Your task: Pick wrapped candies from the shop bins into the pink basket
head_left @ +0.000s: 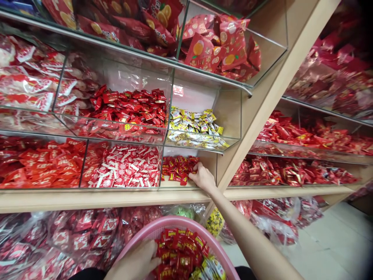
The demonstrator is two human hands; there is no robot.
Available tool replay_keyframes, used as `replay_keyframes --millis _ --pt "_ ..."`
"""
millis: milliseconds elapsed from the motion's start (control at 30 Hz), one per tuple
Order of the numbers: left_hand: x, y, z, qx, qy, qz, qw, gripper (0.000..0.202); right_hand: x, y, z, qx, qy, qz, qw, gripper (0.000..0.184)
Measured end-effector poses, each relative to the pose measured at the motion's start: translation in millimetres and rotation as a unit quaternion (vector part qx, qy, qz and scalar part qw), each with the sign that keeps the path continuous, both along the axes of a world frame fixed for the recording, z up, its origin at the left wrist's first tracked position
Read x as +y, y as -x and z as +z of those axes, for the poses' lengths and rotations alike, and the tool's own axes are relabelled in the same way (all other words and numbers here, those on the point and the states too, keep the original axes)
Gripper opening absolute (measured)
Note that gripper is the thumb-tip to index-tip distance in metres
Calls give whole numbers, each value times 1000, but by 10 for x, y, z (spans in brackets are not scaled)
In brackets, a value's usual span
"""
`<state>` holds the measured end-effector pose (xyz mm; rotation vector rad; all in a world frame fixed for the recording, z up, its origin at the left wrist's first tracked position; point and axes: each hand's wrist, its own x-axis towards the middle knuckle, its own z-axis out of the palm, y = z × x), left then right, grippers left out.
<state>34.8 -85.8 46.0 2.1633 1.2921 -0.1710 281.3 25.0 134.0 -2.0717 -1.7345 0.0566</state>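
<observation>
My right hand (pixel 202 177) reaches into the lowest clear bin on the shelf, its fingers curled onto the small red candy packets (pixel 177 169) piled there. My left hand (pixel 136 262) rests at the near edge of a pink basket (pixel 175 224), fingers closed on the rim beside the red candy packets (pixel 182 252) heaped inside. A few yellow packets (pixel 211 270) lie at the basket's right side.
Clear acrylic bins (pixel 171 112) in tiers hold red, red-and-white (pixel 125 165) and yellow (pixel 195 126) sweets. A wooden upright (pixel 262 101) divides this shelf from another to the right. Bulk plastic bags (pixel 72 237) of sweets lie under the shelf. Tiled floor (pixel 335 241) is at the right.
</observation>
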Motion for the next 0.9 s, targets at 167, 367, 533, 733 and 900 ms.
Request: replay_keyframes --millis 167,367,533,733,900 --pt "1 10 -33 -9 -1 1 1000 20 33 -63 -49 107 -89 30 990 30" --pt "24 -1 -58 -7 -6 -6 1000 19 10 -74 -6 72 -46 33 996 26" --pt "25 -12 -27 3 -11 -11 1000 18 35 -68 213 103 88 3 991 36" --pt "23 4 -74 -18 -22 -12 1000 18 7 -80 445 289 213 78 930 21" --pt "19 2 -72 -13 -21 -11 1000 17 -117 -94 493 510 261 197 796 28"
